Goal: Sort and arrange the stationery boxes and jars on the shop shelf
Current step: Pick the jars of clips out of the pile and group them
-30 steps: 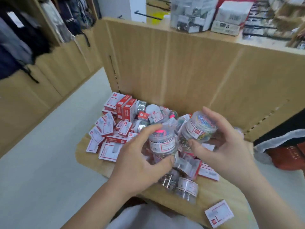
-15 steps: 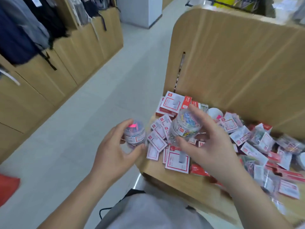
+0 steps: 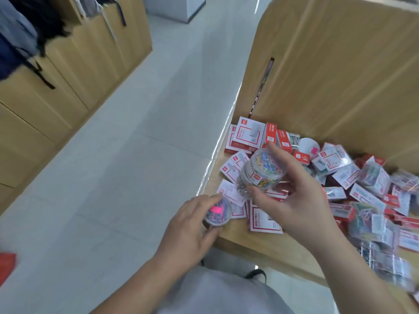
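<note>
My left hand (image 3: 188, 230) grips a small clear jar with a pink sticker on its lid (image 3: 217, 211), at the left front corner of the wooden shelf (image 3: 254, 245). A larger clear jar of coloured paper clips (image 3: 264, 169) is held tilted in my right hand (image 3: 292, 200), above the shelf's left part. Under and around both hands lies a loose heap of red-and-white stationery boxes (image 3: 248, 135), with more clear jars and packets (image 3: 371, 220) spread to the right.
A tall wooden back panel (image 3: 335, 71) rises behind the shelf. To the left runs a pale tiled aisle (image 3: 127, 155), bordered by wooden cabinets (image 3: 68, 71) with bags hanging above. A red object (image 3: 6, 266) lies at the left edge.
My view has swung left and down. My left hand carried the pink-sticker jar out to the left, then down to the shelf's left front corner. My right hand keeps the paper-clip jar tilted over the boxes.
</note>
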### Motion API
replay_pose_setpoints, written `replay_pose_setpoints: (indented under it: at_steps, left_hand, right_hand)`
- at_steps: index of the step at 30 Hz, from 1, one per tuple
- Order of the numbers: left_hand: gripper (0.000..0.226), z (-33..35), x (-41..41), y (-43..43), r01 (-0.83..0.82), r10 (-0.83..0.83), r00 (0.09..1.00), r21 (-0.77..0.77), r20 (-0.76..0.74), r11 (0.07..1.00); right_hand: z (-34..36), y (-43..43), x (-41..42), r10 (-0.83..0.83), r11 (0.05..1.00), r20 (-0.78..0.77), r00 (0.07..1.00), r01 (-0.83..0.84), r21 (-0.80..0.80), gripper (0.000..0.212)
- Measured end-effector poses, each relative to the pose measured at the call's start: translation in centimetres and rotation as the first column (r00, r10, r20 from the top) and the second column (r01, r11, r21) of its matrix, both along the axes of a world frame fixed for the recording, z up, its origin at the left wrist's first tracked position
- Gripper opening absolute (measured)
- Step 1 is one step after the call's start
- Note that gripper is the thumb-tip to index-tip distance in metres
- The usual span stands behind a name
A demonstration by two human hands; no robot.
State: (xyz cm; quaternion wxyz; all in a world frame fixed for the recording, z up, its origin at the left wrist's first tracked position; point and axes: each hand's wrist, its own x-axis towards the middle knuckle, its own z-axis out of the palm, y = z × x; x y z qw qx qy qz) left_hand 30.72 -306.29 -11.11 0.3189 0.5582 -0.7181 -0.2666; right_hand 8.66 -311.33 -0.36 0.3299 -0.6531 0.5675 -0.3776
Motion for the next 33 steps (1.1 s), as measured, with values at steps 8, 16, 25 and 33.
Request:
replay_pose_setpoints:
  at_steps: [8, 16, 25, 33]
  left_hand:
    - [0.093, 0.1, 0.1, -0.4, 0.131, -0.129, 0.991, 0.068, -0.025, 0.989]
    - [0.081, 5.5, 2.2, -4.6, -0.072, 0.105, 0.951, 0.124, -0.29, 0.99]
    - [0.084, 7.1, -1.5, -8.8, 0.082, -0.056, 0.968, 0.097, -0.243, 0.992]
    - [0.087, 8.9, -8.8, -8.3, 0.086, -0.091, 0.978, -0.034, -0.187, 0.996]
  right_hand:
    - [-0.6, -1.4, 0.7, -0.001, 1.0, -0.033, 0.999, 0.0, -0.017, 0.078]
    - [0.8, -3.1, 1.4, 0.089, 0.995, -0.028, 0.996, -0.088, 0.041, 0.08]
    - [0.8, -4.1, -0.3, 0.34, 0.908, -0.024, 0.94, -0.321, 0.268, 0.1]
    - [0.5, 0.2, -9.1, -0.164, 0.986, -0.155, 0.974, 0.164, -0.007, 0.014]
